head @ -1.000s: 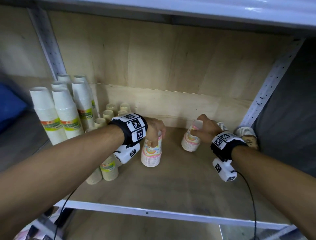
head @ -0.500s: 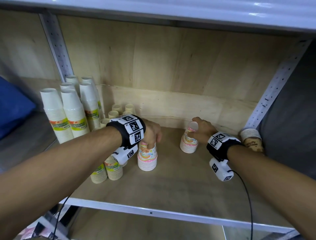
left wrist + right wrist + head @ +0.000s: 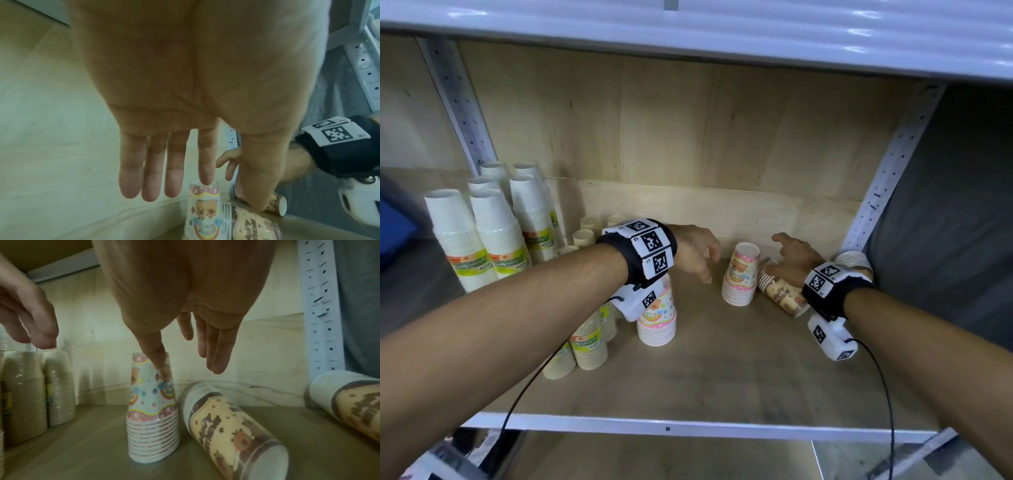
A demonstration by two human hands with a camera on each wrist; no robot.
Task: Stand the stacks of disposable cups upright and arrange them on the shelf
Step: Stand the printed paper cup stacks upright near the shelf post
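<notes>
Two pink patterned cup stacks stand upright, rims down, on the wooden shelf [image 3: 722, 377]: one [image 3: 657, 318] under my left wrist, the other [image 3: 741, 274] [image 3: 152, 402] [image 3: 202, 211] between my hands. My left hand [image 3: 705, 263] [image 3: 207, 172] hovers with straight fingers and holds nothing. A brown patterned stack [image 3: 780, 291] [image 3: 226, 426] lies on its side just right of the second pink stack. Above it my right hand [image 3: 777, 257] [image 3: 187, 363] is spread and empty. A second brown stack [image 3: 856, 260] [image 3: 349, 394] lies against the right post.
Tall white cup stacks [image 3: 496, 233] stand at the back left, with shorter beige stacks [image 3: 589, 346] [image 3: 57, 386] in front of them. Perforated metal posts [image 3: 887, 178] frame the bay, and a white upper shelf [image 3: 688, 31] hangs overhead.
Both hands have let go of the pink stacks, which now stand upright. My left hand lifted and moved right; my right hand moved right, over the lying brown stack.
</notes>
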